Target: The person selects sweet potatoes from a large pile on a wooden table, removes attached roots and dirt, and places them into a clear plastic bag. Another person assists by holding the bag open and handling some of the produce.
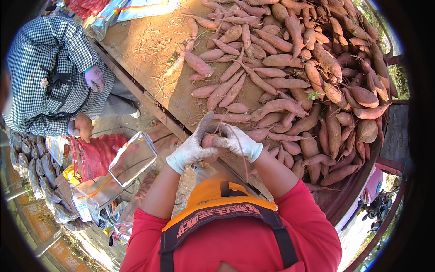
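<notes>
Both my hands wear soiled white work gloves and meet in front of my chest, above the edge of the truck bed. My left hand (194,147) grips a reddish sweet potato (209,142) from the side, its index finger pointing forward. My right hand (233,138) is bent against the same root, its fingertips on the root's upper right. A long thin rootlet (242,144) trails down by my right hand. The gloves hide much of the sweet potato. Just beyond my hands lies a large heap of sweet potatoes (282,81).
A co-worker in a checked smock (51,68) stands at the left, holding a sweet potato (84,126). Below are a red mesh bag (97,154) and an open clear plastic bag on a frame (134,159). The bed's metal edge (149,100) runs diagonally between us.
</notes>
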`<move>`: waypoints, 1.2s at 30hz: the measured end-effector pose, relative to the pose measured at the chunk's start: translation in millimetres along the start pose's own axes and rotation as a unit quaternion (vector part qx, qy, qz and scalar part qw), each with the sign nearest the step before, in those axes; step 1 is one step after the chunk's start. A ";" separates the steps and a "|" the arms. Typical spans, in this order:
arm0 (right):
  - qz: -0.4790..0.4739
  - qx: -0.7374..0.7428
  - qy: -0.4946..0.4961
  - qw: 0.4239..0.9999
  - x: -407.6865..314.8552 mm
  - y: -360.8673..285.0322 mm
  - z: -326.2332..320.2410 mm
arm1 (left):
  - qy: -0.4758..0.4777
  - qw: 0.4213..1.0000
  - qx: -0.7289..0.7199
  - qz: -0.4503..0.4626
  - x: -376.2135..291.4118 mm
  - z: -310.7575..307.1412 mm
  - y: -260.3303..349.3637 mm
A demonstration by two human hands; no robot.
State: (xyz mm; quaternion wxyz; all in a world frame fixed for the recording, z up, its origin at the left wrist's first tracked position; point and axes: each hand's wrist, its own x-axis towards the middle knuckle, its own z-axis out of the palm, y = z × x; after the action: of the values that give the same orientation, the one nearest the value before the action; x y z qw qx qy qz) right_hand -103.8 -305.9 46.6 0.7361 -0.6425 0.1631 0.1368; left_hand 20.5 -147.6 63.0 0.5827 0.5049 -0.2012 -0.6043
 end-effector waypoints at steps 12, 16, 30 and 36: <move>-0.135 -0.310 0.131 0.932 -16.2 17.7 31.7 | 0.111 0.986 0.123 -0.029 -25.3 35.2 -49.8; -0.042 -0.322 0.183 0.928 -20.1 28.1 27.1 | 0.058 0.991 0.121 -0.025 -46.0 52.2 -29.8; 0.108 0.327 -0.052 0.937 -65.3 7.3 84.3 | 0.143 0.963 -0.221 0.049 -51.9 16.5 -26.9; 0.101 0.280 0.065 0.952 -56.5 27.3 110.9 | 0.133 0.967 -0.219 -0.015 -75.7 -7.8 -27.9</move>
State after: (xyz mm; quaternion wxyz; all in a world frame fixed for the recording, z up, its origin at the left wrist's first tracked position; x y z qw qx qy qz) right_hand -159.3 -191.9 59.0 0.8565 -0.3981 0.3067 0.1175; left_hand -1.3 -69.5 65.0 0.6912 0.4441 0.0228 -0.5697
